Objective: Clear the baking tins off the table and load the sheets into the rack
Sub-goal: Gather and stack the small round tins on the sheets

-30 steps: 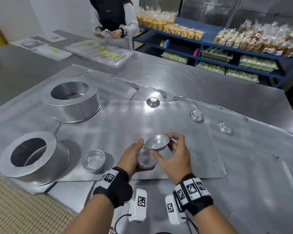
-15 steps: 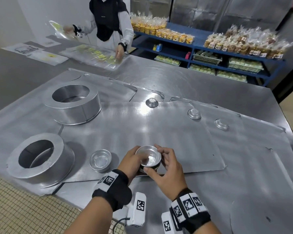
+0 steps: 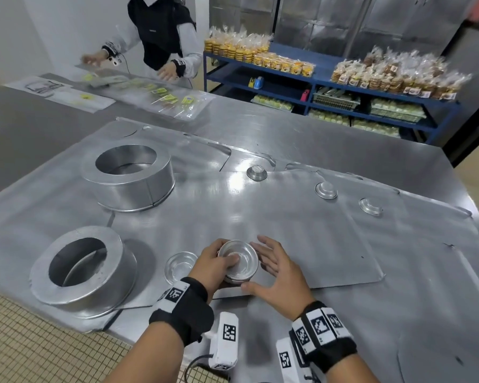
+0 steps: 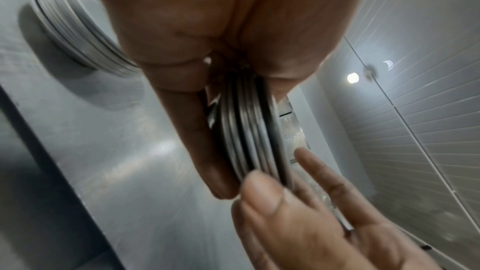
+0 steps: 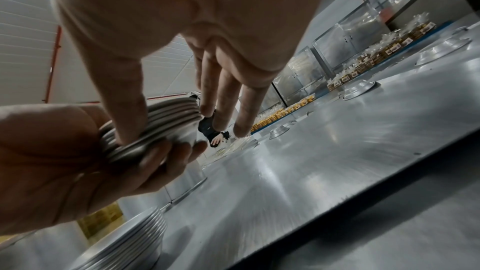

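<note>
My left hand (image 3: pixel 219 265) grips a nested stack of small round tins (image 3: pixel 239 259) just above the near edge of a flat baking sheet (image 3: pixel 302 244), thumb inside the top tin. In the left wrist view the stack's rims (image 4: pixel 250 130) sit between thumb and fingers. My right hand (image 3: pixel 275 268) is beside the stack with fingers straight; its thumb touches the rims (image 5: pixel 166 118). A second stack of small tins (image 3: pixel 180 265) stands on the sheet just left. Three small tins lie upside down farther off (image 3: pixel 256 172), (image 3: pixel 326 190), (image 3: pixel 370 207).
Two large ring-shaped tins (image 3: pixel 127 175), (image 3: pixel 80 269) stand on the left of the steel table (image 3: pixel 343 150). More sheets overlap across it. A person (image 3: pixel 161 29) works with plastic bags at the far side. Blue shelves (image 3: pixel 329 78) of packed goods stand behind.
My right hand set the single tin into the stack held in my left hand and let go, fingers now spread. The stack has come lower and nearer to me.
</note>
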{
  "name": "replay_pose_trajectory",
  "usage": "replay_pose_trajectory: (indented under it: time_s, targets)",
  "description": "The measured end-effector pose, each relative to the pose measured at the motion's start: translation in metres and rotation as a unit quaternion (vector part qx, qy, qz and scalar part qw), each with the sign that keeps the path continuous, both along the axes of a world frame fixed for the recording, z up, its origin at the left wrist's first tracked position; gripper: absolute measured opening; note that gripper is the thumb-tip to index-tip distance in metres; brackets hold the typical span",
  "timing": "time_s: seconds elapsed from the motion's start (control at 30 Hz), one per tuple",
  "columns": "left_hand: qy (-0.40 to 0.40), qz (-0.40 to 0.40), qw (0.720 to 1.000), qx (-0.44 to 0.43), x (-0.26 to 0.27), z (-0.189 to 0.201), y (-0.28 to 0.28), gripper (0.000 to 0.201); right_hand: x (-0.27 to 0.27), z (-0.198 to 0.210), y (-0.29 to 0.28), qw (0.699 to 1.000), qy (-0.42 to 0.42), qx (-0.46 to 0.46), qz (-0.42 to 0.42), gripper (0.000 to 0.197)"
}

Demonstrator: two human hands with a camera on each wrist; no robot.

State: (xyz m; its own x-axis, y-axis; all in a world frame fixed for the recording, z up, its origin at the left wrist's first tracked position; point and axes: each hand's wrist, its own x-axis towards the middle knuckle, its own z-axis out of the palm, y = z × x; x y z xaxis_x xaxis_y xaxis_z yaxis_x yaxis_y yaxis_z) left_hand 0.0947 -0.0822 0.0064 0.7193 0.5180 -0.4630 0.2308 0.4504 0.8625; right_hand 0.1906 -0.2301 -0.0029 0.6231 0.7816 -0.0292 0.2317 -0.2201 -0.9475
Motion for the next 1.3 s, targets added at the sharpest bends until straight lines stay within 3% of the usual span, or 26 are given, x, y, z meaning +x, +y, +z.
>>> replay_pose_trajectory:
  time_s: [0.33,0.63,1.0,1.3]
  targets:
    - [0.021,0.027,0.998,-0.051,0.003,-0.009,0.038,0.022,0.052,-0.020,0.048,0.993,-0.056,-0.098,-0.043,0.069]
    - [0.027,0.060,0.997,-0.043,0.040,-0.007,0.064,0.023,0.150,-0.029,0.116,0.952,-0.199,-0.232,-0.035,0.051]
    - [0.044,0.079,0.995,-0.043,0.091,-0.020,0.098,0.022,0.268,-0.048,0.212,0.903,-0.278,-0.328,-0.024,0.058]
    - [0.055,0.074,0.995,-0.044,0.112,-0.037,0.112,0.019,0.315,-0.070,0.264,0.881,-0.294,-0.368,-0.046,0.058]
